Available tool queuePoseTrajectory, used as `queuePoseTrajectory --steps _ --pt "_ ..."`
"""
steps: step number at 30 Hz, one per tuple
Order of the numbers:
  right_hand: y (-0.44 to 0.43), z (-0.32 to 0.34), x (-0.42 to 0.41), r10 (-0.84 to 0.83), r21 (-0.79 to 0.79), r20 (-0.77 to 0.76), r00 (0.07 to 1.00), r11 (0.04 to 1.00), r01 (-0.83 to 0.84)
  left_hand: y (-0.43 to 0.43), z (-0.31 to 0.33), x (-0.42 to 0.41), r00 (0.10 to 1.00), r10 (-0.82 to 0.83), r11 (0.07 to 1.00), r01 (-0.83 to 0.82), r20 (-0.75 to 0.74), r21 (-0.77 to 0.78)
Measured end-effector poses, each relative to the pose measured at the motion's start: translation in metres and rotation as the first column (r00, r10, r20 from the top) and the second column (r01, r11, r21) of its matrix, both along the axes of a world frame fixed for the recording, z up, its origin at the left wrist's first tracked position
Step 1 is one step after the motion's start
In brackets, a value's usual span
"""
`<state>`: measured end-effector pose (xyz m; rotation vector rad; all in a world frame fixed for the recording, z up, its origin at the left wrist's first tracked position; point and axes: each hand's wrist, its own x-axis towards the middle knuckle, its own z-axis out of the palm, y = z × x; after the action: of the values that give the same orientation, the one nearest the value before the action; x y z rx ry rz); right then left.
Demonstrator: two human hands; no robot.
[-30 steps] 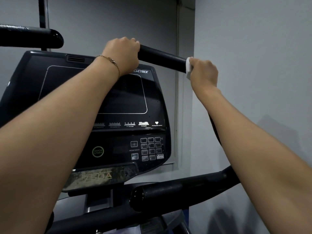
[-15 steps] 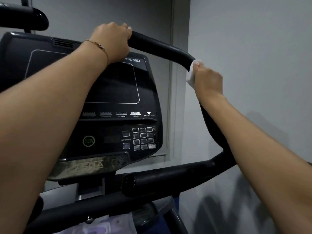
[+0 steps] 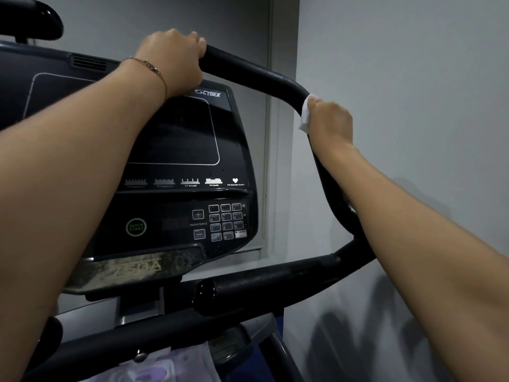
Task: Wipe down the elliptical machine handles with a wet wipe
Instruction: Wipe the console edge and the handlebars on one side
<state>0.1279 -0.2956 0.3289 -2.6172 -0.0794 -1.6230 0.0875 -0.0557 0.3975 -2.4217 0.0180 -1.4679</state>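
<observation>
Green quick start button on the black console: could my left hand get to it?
Probably yes: the left hand grips the black handle above the console; nothing covers the green button, though it must let go.

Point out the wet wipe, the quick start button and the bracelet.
wet wipe (image 3: 305,119): head view, its exposed white fold.
quick start button (image 3: 136,227): head view, centre of the green ring.
bracelet (image 3: 154,68): head view, the small charm on the chain.

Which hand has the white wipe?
The right hand, pressing the wipe where the handle bends. The left hand, with the bracelet, grips bare handle.
</observation>
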Motion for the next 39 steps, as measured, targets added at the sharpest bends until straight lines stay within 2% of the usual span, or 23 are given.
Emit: queuePoseTrajectory --steps 2,5,9,14,19,23,25,26,27,28,29,30,31,32,33,34,35,36,37,38,39 --pt "-0.002 -0.011 -0.005 -0.021 -0.012 -0.016 1.000 1.000 0.021 -0.002 -0.001 0.001 1.000 -0.009 1.000 0.009 0.011 0.013" --pt "-0.013 -0.038 -0.018 -0.075 -0.112 -0.036 0.997 0.991 0.070 0.000 0.000 0.007 1.000 -0.003 0.999 0.002 0.028 0.038" --pt "-0.009 -0.029 -0.021 -0.074 -0.037 -0.090 0.993 0.997 0.071 0.000 0.002 0.011 0.999 0.006 0.998 -0.009 0.040 0.056" --pt "-0.022 -0.051 -0.013 -0.159 -0.254 0.060 0.985 0.952 0.169 -0.001 -0.003 0.009 1.000 0.006 0.999 -0.007 0.028 0.047" --pt "-0.014 -0.034 -0.009 -0.172 -0.206 -0.018 0.985 0.965 0.164 -0.006 0.000 0.006 0.997 0.064 0.995 -0.067 0.038 0.078" --pt "-0.005 -0.042 -0.016 -0.223 -0.287 -0.024 0.974 0.935 0.207 -0.006 0.002 0.008 0.997 0.066 0.994 -0.069 0.039 0.087" --pt "-0.008 -0.027 -0.020 -0.165 -0.188 -0.010 0.986 0.969 0.160 -0.003 0.005 0.010 0.999 0.044 0.995 -0.046 0.023 0.087" --pt "-0.005 -0.016 -0.022 -0.075 -0.072 0.049 0.996 0.994 0.078 -0.003 0.007 0.010 0.999 0.033 0.996 -0.034 0.018 0.083" --pt "0.000 -0.014 -0.020 0.097 0.125 0.102 0.990 0.986 -0.110 -0.002 0.008 0.010 0.999 0.028 0.997 -0.029 0.017 0.078" --pt "0.009 -0.015 -0.020 0.276 0.361 0.157 0.948 0.878 -0.315 -0.003 0.008 0.011 0.999 0.030 0.997 -0.031 0.017 0.078" --pt "0.020 -0.014 -0.008 0.446 0.570 0.257 0.857 0.647 -0.507 -0.004 0.008 0.011 0.999 0.034 0.996 -0.035 0.018 0.077" --pt "0.031 -0.010 0.002 0.564 0.751 0.384 0.731 0.270 -0.602 -0.005 0.007 0.011 0.999 0.035 0.997 -0.036 0.022 0.075" --pt "0.041 -0.008 0.009 0.594 0.821 0.529 0.607 -0.177 -0.543 -0.006 0.006 0.010 0.999 0.035 0.997 -0.037 0.026 0.071" --pt "0.047 -0.007 0.020 0.557 0.764 0.644 0.524 -0.493 -0.416 -0.006 0.006 0.009 0.999 0.036 0.997 -0.038 0.029 0.067" --pt "0.050 -0.007 0.028 0.549 0.704 0.705 0.450 -0.622 -0.344 -0.006 0.006 0.008 0.999 0.035 0.997 -0.037 0.033 0.063" --pt "0.052 -0.010 0.033 0.588 0.713 0.701 0.404 -0.602 -0.361 -0.005 0.006 0.008 0.999 0.030 0.998 -0.033 0.037 0.060" --pt "0.052 -0.006 0.035 0.555 0.634 0.767 0.322 -0.733 -0.245 -0.004 0.006 0.007 0.999 0.019 0.998 -0.022 0.042 0.062" --pt "0.057 0.001 0.035 0.569 0.636 0.767 0.295 -0.732 -0.242 -0.003 0.005 0.008 0.999 0.008 0.998 -0.011 0.042 0.066" --pt "0.065 0.009 0.030 0.512 0.604 0.794 0.327 -0.729 -0.324 -0.002 0.004 0.009 0.999 -0.001 0.997 -0.002 0.041 0.073" --pt "0.074 0.016 0.022 0.443 0.545 0.832 0.333 -0.762 -0.350 -0.001 0.004 0.010 0.999 -0.007 0.997 0.005 0.036 0.074" --pt "0.078 0.023 0.020 0.334 0.429 0.893 0.302 -0.834 -0.346 0.000 0.004 0.010 0.999 -0.009 0.997 0.007 0.032 0.072"
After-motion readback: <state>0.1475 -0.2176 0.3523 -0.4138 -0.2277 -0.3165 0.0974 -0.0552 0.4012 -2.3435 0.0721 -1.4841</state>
